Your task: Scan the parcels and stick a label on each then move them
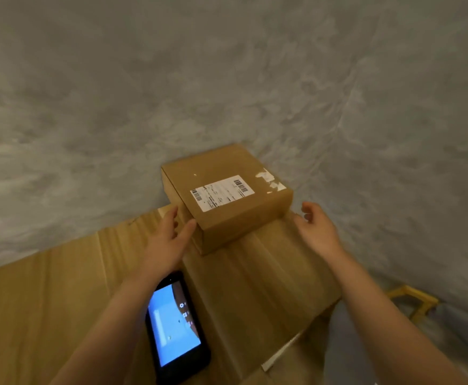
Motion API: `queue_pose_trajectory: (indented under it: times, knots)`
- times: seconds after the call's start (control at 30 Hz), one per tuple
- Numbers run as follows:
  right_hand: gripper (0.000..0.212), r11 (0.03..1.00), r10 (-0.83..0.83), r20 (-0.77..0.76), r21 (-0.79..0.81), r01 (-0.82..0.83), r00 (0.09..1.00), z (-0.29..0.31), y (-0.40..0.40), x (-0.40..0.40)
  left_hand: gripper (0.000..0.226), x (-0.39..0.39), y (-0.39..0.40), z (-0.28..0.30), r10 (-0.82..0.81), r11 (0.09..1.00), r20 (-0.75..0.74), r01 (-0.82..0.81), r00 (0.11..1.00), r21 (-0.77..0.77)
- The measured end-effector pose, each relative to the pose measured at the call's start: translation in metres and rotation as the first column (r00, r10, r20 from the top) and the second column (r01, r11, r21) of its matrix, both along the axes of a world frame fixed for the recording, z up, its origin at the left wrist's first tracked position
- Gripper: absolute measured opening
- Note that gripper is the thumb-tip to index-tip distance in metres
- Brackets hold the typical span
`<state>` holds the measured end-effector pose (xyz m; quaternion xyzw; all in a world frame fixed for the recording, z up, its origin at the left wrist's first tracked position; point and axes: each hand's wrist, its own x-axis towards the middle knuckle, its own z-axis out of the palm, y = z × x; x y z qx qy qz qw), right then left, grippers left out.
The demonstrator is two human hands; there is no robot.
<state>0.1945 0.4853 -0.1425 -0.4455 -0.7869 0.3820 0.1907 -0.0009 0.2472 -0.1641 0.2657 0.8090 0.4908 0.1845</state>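
A small brown cardboard parcel (227, 195) sits at the far corner of a cardboard-covered surface (60, 287). A white barcode label (221, 192) is stuck on its top, and torn white sticker scraps (270, 180) mark its far right corner. My left hand (169, 240) is open with fingers straight, its thumb touching the parcel's near left corner. My right hand (314, 227) hovers a little to the right of the parcel, fingers loosely curled, holding nothing. A black handheld scanner with a lit blue screen (176, 326) lies on the cardboard under my left forearm.
A grey mottled wall (227, 79) rises right behind the parcel and along the right side. The surface's right edge (310, 329) drops to the floor, where a yellow frame (413, 298) stands at the lower right.
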Motion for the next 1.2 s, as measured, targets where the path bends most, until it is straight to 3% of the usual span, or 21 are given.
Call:
queue_pose_trajectory:
  times: [0.13,0.27,0.5,0.67,0.93,1.07,1.2]
  knots:
    - [0.063,0.994,-0.045,-0.099,-0.103,0.034,0.994,-0.005,0.022,-0.031,0.072,-0.004,0.018,0.000,0.006,0.998,0.067,-0.010,0.998,0.066]
    - [0.059,0.979,-0.041,-0.160,-0.201,0.007,0.986,-0.009,0.029,-0.048,0.089,-0.002,0.021,0.000,0.014,0.999,0.099,-0.017,0.995,0.028]
    - [0.044,0.965,-0.005,-0.290,-0.251,-0.071,0.957,-0.009,0.019,-0.048,0.054,0.017,0.014,0.010,0.141,0.981,0.121,-0.156,0.982,0.118]
    - [0.038,0.946,0.116,-0.340,-0.249,-0.208,0.933,0.009,-0.019,-0.044,0.052,0.044,-0.032,0.015,0.266,0.906,0.203,-0.316,0.942,0.281]
    - [0.039,0.904,0.346,-0.372,-0.114,-0.412,0.862,0.043,-0.092,-0.049,0.061,0.077,-0.108,0.030,0.444,0.758,0.156,-0.462,0.883,0.461]
    - [0.032,0.851,0.406,-0.435,-0.142,-0.506,0.804,0.047,-0.139,-0.064,0.066,0.076,-0.157,0.033,0.533,0.709,0.132,-0.526,0.836,0.470]
    - [0.033,0.800,0.491,-0.379,-0.158,-0.578,0.784,0.033,-0.196,-0.070,0.059,0.070,-0.208,0.025,0.635,0.661,0.121,-0.618,0.763,0.427]
